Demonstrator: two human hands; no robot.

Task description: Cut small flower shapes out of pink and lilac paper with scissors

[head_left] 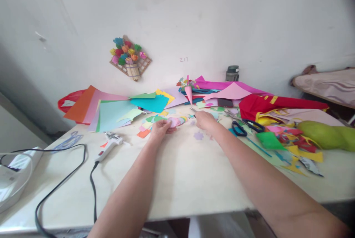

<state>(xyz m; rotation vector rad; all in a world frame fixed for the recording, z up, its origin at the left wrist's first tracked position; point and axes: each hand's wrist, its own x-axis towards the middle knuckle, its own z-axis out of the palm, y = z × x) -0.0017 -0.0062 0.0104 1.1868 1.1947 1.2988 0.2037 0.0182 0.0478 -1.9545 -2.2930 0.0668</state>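
Observation:
My left hand [161, 130] is closed, its thumb and finger pinching a small pinkish-lilac round paper piece [173, 122]. My right hand [204, 120] is wrapped round a pair of small scissors [193, 110], whose blade tips point up and left. Small colored paper cutouts [149, 119] lie behind and beside my left hand. A lilac flower-shaped cutout [198, 135] rests on the table between and slightly in front of my hands. Behind them is a pink paper cone [188, 94] with small colorful paper pieces at its top.
At the left lie a glue gun [107, 149], its black cord and a power strip [24, 162]. Colored sheets [113, 114] line the back. Dark-handled scissors [239, 129], paper scraps [294, 156], red cloth [255, 106] and a green object [318, 133] occupy the right.

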